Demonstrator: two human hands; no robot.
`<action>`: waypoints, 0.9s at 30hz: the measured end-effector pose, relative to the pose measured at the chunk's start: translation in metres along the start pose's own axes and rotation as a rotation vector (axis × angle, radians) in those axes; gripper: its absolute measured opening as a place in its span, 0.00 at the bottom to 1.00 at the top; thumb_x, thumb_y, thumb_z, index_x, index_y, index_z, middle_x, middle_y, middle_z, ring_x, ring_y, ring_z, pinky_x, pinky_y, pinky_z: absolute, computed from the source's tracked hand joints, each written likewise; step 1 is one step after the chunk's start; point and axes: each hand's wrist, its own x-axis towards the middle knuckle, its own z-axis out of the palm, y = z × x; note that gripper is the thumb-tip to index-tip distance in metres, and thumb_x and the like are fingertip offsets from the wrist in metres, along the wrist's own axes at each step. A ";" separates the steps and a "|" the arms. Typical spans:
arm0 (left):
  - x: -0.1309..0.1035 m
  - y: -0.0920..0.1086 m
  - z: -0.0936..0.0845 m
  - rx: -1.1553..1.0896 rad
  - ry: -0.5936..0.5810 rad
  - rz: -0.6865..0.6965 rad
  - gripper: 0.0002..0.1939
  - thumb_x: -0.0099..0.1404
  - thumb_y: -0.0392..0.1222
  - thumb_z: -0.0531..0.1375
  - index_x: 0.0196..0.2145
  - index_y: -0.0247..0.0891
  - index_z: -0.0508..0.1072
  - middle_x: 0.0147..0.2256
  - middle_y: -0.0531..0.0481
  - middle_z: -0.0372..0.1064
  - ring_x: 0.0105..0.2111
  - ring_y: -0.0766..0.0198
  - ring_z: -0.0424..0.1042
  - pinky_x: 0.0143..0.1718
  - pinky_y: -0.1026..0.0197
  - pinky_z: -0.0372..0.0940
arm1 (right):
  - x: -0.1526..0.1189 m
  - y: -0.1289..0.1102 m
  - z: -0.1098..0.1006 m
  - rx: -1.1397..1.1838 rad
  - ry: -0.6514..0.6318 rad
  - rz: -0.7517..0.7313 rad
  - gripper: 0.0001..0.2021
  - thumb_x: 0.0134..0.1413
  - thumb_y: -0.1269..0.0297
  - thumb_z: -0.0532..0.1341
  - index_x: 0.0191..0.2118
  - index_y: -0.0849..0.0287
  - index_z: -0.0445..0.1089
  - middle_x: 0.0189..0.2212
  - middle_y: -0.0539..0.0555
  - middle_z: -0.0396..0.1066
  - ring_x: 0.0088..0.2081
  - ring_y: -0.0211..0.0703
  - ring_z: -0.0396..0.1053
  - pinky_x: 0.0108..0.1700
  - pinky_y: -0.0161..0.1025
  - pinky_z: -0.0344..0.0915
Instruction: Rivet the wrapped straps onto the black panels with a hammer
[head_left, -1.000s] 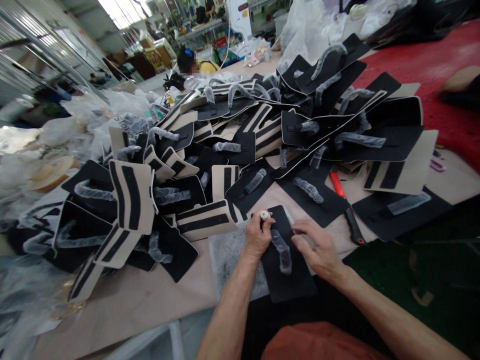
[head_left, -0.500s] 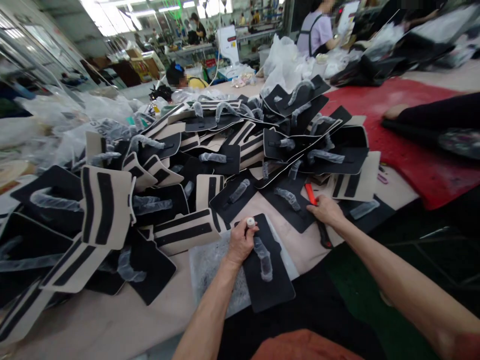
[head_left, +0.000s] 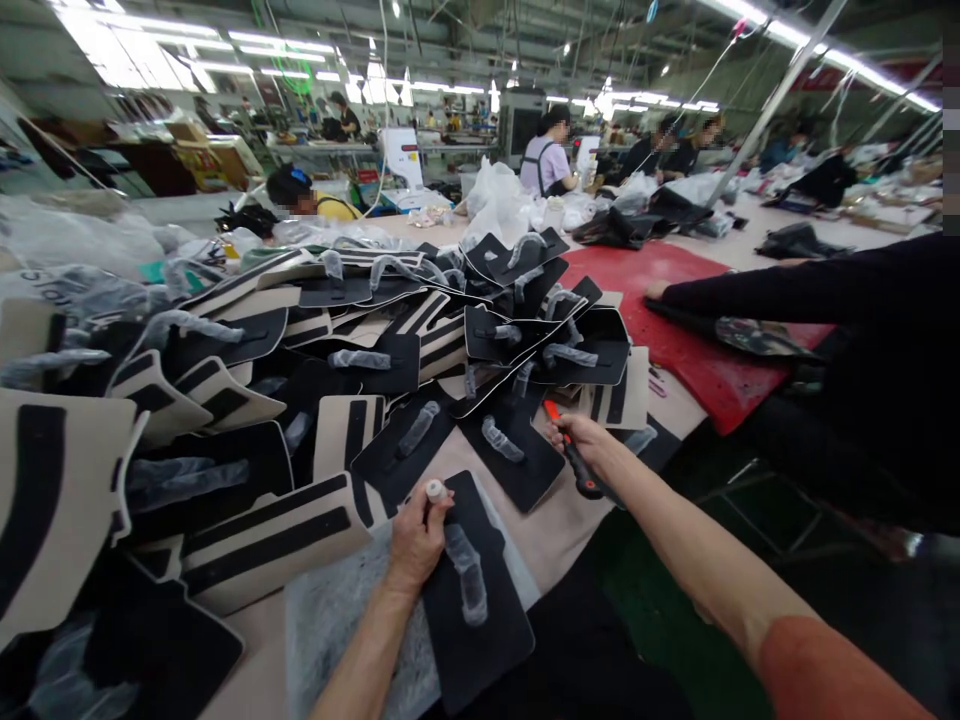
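My left hand (head_left: 417, 535) is closed round a small white cylinder (head_left: 435, 490), its round end facing up. That hand rests at the top left corner of a black panel (head_left: 480, 640), which carries a handle (head_left: 466, 575) wrapped in clear plastic. The panel lies partly over a translucent plastic sheet (head_left: 337, 610) at the table's near edge. To the right, my right hand (head_left: 577, 440) grips a red-and-black utility knife (head_left: 581, 472), red end pointing away and black end towards me. Its blade cannot be made out. Another black panel (head_left: 510, 460) lies just left of it.
A heap of black and beige panels (head_left: 270, 540) with wrapped handles covers the left and middle of the table (head_left: 559, 540). Beyond are plastic bags (head_left: 491, 195) and a red sheet (head_left: 622, 275). At right, a co-worker's dark sleeve (head_left: 750, 295) reaches over that sheet.
The view has swung up and to the right. My right hand has raised the utility knife, and its black end shows more fully. My left hand keeps the white cylinder at the panel's corner.
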 end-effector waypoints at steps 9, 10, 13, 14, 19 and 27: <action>0.001 -0.004 0.001 0.001 0.030 0.036 0.10 0.66 0.50 0.58 0.41 0.44 0.72 0.36 0.53 0.81 0.36 0.58 0.80 0.39 0.58 0.74 | -0.063 0.019 0.003 -0.327 0.314 -0.295 0.10 0.60 0.63 0.61 0.29 0.56 0.61 0.18 0.43 0.55 0.19 0.32 0.55 0.22 0.33 0.52; 0.000 0.000 0.000 -0.013 0.019 0.030 0.09 0.66 0.49 0.58 0.41 0.43 0.72 0.36 0.52 0.81 0.36 0.58 0.80 0.39 0.58 0.73 | -0.073 0.021 0.000 -0.358 0.303 -0.327 0.10 0.59 0.63 0.61 0.28 0.55 0.60 0.17 0.43 0.55 0.19 0.33 0.56 0.23 0.33 0.52; -0.001 0.010 -0.001 -0.077 0.001 -0.018 0.08 0.67 0.47 0.57 0.39 0.43 0.72 0.36 0.50 0.80 0.37 0.59 0.79 0.40 0.58 0.72 | -0.097 0.020 -0.007 -0.425 0.222 -0.372 0.10 0.57 0.62 0.60 0.27 0.54 0.59 0.16 0.44 0.55 0.18 0.34 0.55 0.22 0.35 0.51; 0.000 0.011 -0.001 -0.099 0.005 -0.038 0.08 0.67 0.47 0.57 0.39 0.43 0.72 0.36 0.50 0.80 0.37 0.59 0.79 0.41 0.58 0.72 | -0.103 0.018 -0.008 -0.460 0.195 -0.390 0.10 0.58 0.61 0.60 0.27 0.54 0.60 0.16 0.44 0.56 0.18 0.35 0.55 0.22 0.35 0.51; -0.001 0.011 -0.001 -0.181 0.013 -0.073 0.07 0.68 0.45 0.58 0.41 0.43 0.72 0.36 0.48 0.80 0.38 0.59 0.79 0.43 0.57 0.71 | -0.143 0.000 0.008 -0.703 0.069 -0.738 0.14 0.64 0.50 0.54 0.33 0.54 0.64 0.21 0.47 0.65 0.22 0.38 0.63 0.25 0.36 0.59; -0.003 0.011 0.000 -0.177 -0.044 -0.022 0.10 0.66 0.43 0.59 0.44 0.43 0.74 0.39 0.47 0.80 0.40 0.59 0.79 0.45 0.57 0.71 | -0.143 0.010 0.039 -1.124 0.004 -1.011 0.15 0.65 0.51 0.51 0.30 0.53 0.59 0.20 0.48 0.61 0.20 0.38 0.55 0.25 0.40 0.47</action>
